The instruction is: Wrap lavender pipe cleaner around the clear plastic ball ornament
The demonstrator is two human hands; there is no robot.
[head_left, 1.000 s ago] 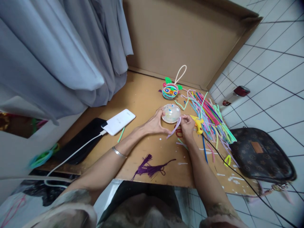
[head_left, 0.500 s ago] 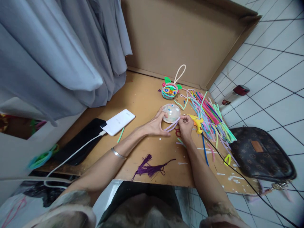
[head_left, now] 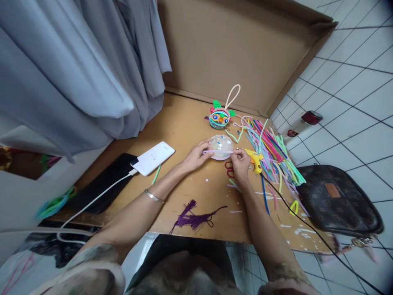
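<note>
A clear plastic ball (head_left: 221, 143) with coloured specks is between my two hands over the table. Across its near side runs a pale purple pipe cleaner (head_left: 218, 152), stretched straight. My left hand (head_left: 198, 156) pinches one end of that strip at the ball's left edge, and its fingertips reach the ball. My right hand (head_left: 241, 160) is closed on the other end at the right edge. Just right of that hand lies a yellow glue gun (head_left: 254, 159). Behind the ball stands a decorated ball (head_left: 220, 118) with eyes, green ears and a white loop.
Many coloured pipe cleaners (head_left: 278, 153) lie piled on the right, near a brown patterned bag (head_left: 337, 200). Purple tassels (head_left: 195, 217) are near the front edge. At left, a white power bank (head_left: 153, 158) with a cable rests partly on a black tablet-like object (head_left: 102, 184). A cardboard panel (head_left: 239, 53) stands behind.
My left hand has shifted from gripping the ball with its thumb spread to pinching the strip's left end. The strip went from hanging in a loose bend to being pulled straight across the ball.
</note>
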